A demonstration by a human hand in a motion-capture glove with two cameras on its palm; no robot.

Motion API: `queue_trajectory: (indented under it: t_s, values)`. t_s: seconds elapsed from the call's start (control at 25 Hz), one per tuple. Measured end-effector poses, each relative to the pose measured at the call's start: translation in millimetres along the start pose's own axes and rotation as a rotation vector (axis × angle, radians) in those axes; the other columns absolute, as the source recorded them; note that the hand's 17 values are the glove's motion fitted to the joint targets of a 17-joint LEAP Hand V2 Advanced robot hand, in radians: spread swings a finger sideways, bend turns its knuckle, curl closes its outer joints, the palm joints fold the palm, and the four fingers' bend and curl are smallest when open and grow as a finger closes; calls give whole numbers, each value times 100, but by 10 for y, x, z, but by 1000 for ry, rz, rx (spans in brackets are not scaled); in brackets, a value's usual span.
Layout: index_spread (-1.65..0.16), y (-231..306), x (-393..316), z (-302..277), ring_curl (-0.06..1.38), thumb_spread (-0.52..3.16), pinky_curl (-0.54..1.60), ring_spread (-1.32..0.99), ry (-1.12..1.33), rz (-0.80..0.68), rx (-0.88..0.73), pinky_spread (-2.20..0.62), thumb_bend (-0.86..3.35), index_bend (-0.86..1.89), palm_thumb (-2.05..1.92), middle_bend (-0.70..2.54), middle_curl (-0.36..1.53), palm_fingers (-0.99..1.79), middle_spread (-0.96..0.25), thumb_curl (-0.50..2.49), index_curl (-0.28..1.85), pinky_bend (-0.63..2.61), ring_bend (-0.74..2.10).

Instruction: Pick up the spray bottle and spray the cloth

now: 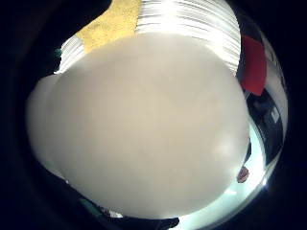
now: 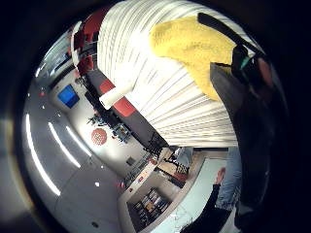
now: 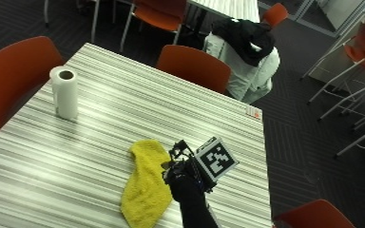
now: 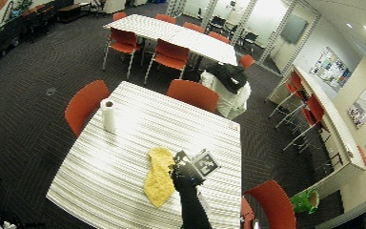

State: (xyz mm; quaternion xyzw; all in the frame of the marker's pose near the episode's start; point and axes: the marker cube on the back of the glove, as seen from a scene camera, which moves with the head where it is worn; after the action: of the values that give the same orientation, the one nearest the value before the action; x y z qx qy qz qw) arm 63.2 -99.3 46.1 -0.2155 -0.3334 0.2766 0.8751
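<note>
One yellow cloth (image 3: 146, 186), one paper-towel roll (image 3: 65, 92), one gloved right hand (image 3: 181, 172).

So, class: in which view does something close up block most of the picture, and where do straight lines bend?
Little finger side palm view: a pale, blurred rounded surface fills most of it, too close to identify. Thumb side palm view: the striped table curves, and the yellow fluffy cloth stays clear. Wide outside view: the table's edges bow.

The black-sleeved forearm reaches up over the table, gloved right hand (image 3: 181, 168) raised, fingers hidden.
</note>
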Motion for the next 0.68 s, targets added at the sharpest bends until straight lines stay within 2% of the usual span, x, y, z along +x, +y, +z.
queue_trajectory:
  t_s: [0.68]
  values:
    - [-28, 31, 40, -20, 62, 41, 34, -17, 54, 54, -29, -1, 11, 26, 125, 75, 65, 70, -12, 82, 53, 14, 38]
